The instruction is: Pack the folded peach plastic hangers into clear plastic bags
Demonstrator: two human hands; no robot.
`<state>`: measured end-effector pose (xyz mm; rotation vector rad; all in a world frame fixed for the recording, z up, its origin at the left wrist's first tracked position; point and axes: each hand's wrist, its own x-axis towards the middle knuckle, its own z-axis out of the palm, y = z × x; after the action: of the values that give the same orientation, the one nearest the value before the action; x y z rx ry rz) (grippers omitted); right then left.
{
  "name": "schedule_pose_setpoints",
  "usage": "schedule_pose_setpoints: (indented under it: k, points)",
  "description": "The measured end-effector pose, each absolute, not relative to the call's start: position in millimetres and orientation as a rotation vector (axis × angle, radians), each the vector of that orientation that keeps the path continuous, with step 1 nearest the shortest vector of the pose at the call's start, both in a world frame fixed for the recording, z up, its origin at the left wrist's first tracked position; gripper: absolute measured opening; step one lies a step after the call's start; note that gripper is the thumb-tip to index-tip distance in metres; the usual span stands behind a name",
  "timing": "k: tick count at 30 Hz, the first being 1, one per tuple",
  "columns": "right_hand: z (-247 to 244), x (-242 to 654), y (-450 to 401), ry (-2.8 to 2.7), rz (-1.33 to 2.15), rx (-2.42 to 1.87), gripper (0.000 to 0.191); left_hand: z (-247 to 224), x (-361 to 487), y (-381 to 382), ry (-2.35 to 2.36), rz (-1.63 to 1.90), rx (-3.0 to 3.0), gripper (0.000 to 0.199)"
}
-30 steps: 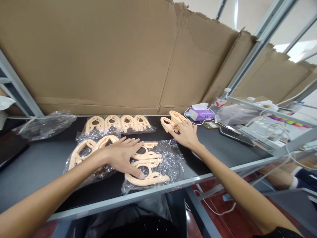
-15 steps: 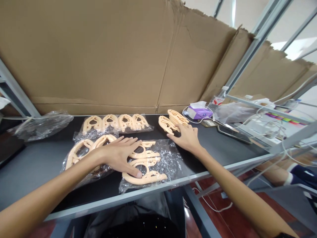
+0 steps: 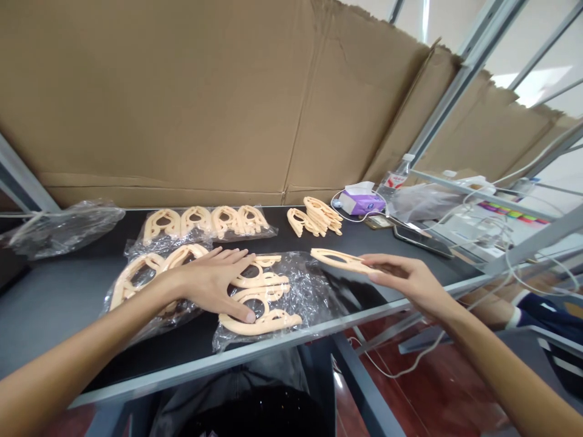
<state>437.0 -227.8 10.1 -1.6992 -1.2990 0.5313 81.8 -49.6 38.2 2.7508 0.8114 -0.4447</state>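
My right hand [image 3: 405,279] pinches one end of a beige folding hanger [image 3: 339,260], raised over the table's right part. My left hand [image 3: 216,282] lies spread on beige hangers [image 3: 266,325] in a clear plastic bag [image 3: 314,297], near the front edge. To its left, partly under my forearm, sits another bag with larger-looking hangers [image 3: 136,276]. Behind, a bagged row of several hangers [image 3: 204,221] lies flat. A loose pile of hangers [image 3: 321,215] rests unbagged at the back, right of that row.
A crumpled plastic bag [image 3: 68,227] lies at the back left. At the back right are a purple tissue pack [image 3: 362,201], a bottle [image 3: 398,176], a phone [image 3: 421,240] and white cables. Cardboard [image 3: 182,103] stands behind the table. A person's leg shows at far right.
My right hand has moved from the loose pile toward the right and front, now with one hanger in it. My left hand stays spread on the bag. The view has shifted slightly.
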Motion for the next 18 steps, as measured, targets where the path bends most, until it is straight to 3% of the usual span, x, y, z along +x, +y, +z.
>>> schedule_pose_setpoints:
  k: [7, 18]
  points:
    - [9, 431, -242, -1.453, 0.528, -1.626, 0.036, 41, 83, -51, 0.832, -0.462, 2.734, 0.133]
    - [8, 383, -187, -1.631, 0.648, -1.426, 0.041, 40, 82, -52, 0.789, -0.407, 2.735, 0.133]
